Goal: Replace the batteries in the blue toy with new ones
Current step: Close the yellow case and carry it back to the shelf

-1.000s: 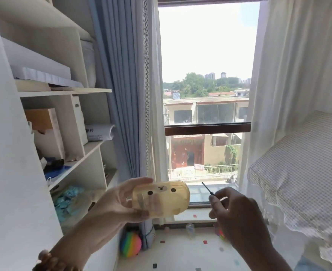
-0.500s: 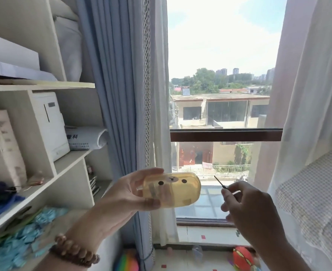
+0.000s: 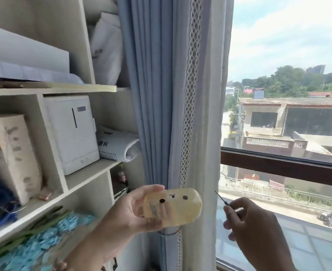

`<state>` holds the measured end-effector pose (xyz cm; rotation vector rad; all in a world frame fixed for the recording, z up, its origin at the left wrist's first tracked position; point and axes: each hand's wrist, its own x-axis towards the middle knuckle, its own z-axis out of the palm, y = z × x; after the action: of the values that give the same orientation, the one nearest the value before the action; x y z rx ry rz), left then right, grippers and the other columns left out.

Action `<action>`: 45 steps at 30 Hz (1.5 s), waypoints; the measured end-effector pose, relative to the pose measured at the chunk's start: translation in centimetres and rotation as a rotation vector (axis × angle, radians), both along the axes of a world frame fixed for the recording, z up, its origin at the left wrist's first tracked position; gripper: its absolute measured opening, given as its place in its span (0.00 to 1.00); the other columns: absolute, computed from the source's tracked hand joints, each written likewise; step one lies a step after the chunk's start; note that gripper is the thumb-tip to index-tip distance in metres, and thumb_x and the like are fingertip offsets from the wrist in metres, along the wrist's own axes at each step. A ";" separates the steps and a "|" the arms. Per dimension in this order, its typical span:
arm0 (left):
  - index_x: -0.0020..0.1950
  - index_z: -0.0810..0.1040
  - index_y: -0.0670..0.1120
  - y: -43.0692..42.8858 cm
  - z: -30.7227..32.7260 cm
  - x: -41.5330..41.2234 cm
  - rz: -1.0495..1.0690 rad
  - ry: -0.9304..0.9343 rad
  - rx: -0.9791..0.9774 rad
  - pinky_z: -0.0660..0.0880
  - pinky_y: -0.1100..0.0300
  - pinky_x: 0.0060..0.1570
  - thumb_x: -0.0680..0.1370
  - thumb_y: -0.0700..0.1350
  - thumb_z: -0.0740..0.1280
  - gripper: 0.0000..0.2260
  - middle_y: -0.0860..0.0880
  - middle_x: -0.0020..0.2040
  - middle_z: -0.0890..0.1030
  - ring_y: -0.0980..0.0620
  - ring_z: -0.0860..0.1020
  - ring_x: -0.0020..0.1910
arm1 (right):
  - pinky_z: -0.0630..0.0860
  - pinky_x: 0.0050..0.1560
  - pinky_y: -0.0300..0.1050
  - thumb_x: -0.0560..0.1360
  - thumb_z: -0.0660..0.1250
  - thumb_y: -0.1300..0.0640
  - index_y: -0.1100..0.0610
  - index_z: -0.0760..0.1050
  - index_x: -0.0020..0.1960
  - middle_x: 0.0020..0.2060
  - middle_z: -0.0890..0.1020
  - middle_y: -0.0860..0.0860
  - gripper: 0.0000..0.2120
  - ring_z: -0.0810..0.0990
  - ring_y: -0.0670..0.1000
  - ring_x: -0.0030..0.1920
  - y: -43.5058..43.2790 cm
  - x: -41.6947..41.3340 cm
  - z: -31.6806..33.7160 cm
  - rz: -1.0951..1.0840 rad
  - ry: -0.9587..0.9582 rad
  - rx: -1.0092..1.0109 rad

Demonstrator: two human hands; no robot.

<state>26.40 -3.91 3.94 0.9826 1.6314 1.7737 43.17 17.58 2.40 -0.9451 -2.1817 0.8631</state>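
Observation:
My left hand [image 3: 130,212] grips a translucent yellow case [image 3: 173,207] with a small drawn face on it, held up in front of the blue curtain. Something grey shows faintly through its wall, too blurred to name. My right hand [image 3: 253,225] is closed on a thin dark screwdriver [image 3: 223,200], whose tip points up and left, a short gap to the right of the case. No blue toy is clearly in view.
White shelves [image 3: 87,171] at the left hold a white box [image 3: 73,132], a carton [image 3: 16,153], a rolled white bag [image 3: 118,145] and blue pieces [image 3: 49,241] on the low shelf. A blue curtain [image 3: 151,94] hangs in the middle. The window [image 3: 282,159] fills the right.
The view has swung left and closer to the shelves. Both hands stayed in the same pose, the case and the screwdriver still held a small gap apart.

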 end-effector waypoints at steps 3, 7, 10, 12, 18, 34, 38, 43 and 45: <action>0.67 0.78 0.51 -0.4 -0.6 -2.7 0.128 0.032 -0.048 0.75 0.53 0.65 0.57 0.53 0.85 0.39 0.47 0.65 0.82 0.48 0.79 0.65 | 0.83 0.40 0.49 0.76 0.72 0.51 0.45 0.78 0.39 0.28 0.86 0.41 0.08 0.85 0.43 0.27 1.5 -5.8 -1.1 0.107 0.028 -0.033; 0.68 0.76 0.54 -1.5 -1.0 -7.6 0.316 0.122 -0.154 0.68 0.51 0.70 0.59 0.56 0.84 0.39 0.51 0.66 0.81 0.52 0.78 0.67 | 0.83 0.45 0.49 0.73 0.75 0.52 0.44 0.82 0.40 0.35 0.86 0.42 0.05 0.87 0.48 0.36 2.6 -14.2 -2.2 0.281 0.060 -0.035; 0.67 0.78 0.55 -2.8 -2.0 -11.9 0.454 0.119 -0.176 0.68 0.49 0.71 0.64 0.45 0.82 0.32 0.52 0.65 0.82 0.53 0.79 0.65 | 0.77 0.42 0.43 0.71 0.78 0.52 0.45 0.84 0.40 0.38 0.82 0.42 0.04 0.82 0.46 0.38 2.8 -20.6 -3.2 0.367 0.098 0.057; 0.66 0.78 0.56 -3.6 -2.4 -14.4 0.540 0.106 -0.166 0.69 0.49 0.70 0.63 0.46 0.83 0.32 0.51 0.65 0.82 0.53 0.79 0.65 | 0.70 0.39 0.33 0.71 0.78 0.52 0.44 0.85 0.40 0.37 0.77 0.43 0.04 0.77 0.42 0.36 2.9 -24.9 -3.3 0.420 0.087 0.087; 0.61 0.80 0.58 -4.2 -3.6 -20.7 0.794 0.108 -0.191 0.75 0.48 0.65 0.60 0.53 0.83 0.30 0.52 0.61 0.83 0.51 0.81 0.60 | 0.67 0.40 0.28 0.69 0.80 0.57 0.47 0.85 0.39 0.34 0.80 0.46 0.06 0.76 0.45 0.34 2.8 -35.5 -3.7 0.586 0.122 0.145; 0.63 0.70 0.73 -1.9 -6.4 -26.7 1.243 0.075 -0.368 0.77 0.66 0.48 0.78 0.49 0.70 0.21 0.63 0.64 0.76 0.71 0.72 0.61 | 0.67 0.43 0.42 0.81 0.65 0.57 0.57 0.79 0.48 0.46 0.82 0.52 0.06 0.76 0.51 0.43 -4.1 -54.1 -4.8 1.124 0.067 0.191; 0.64 0.68 0.74 -0.6 -6.9 -28.1 1.290 0.029 -0.335 0.76 0.61 0.57 0.78 0.51 0.69 0.22 0.66 0.67 0.72 0.58 0.72 0.66 | 0.71 0.43 0.44 0.80 0.65 0.58 0.59 0.80 0.47 0.46 0.83 0.54 0.07 0.82 0.55 0.45 -4.7 -56.0 -5.2 1.095 0.048 0.287; 0.70 0.69 0.65 -0.9 -7.5 -30.5 1.328 0.003 -0.324 0.72 0.52 0.68 0.75 0.54 0.72 0.25 0.60 0.68 0.75 0.55 0.71 0.69 | 0.78 0.39 0.50 0.74 0.74 0.60 0.59 0.80 0.39 0.38 0.83 0.56 0.06 0.82 0.57 0.38 -4.2 -57.5 -5.9 1.097 0.000 0.438; 0.67 0.70 0.67 -1.4 -7.7 -31.3 1.309 -0.031 -0.332 0.73 0.48 0.68 0.72 0.58 0.75 0.25 0.60 0.64 0.78 0.57 0.75 0.66 | 0.79 0.45 0.51 0.75 0.71 0.62 0.60 0.81 0.44 0.43 0.82 0.58 0.02 0.82 0.60 0.45 -3.8 -57.8 -5.7 1.161 -0.012 0.437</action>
<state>-4.89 -5.28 -3.75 -0.4535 2.6994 2.0063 -14.61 13.74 -3.32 0.6291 -2.6961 0.7472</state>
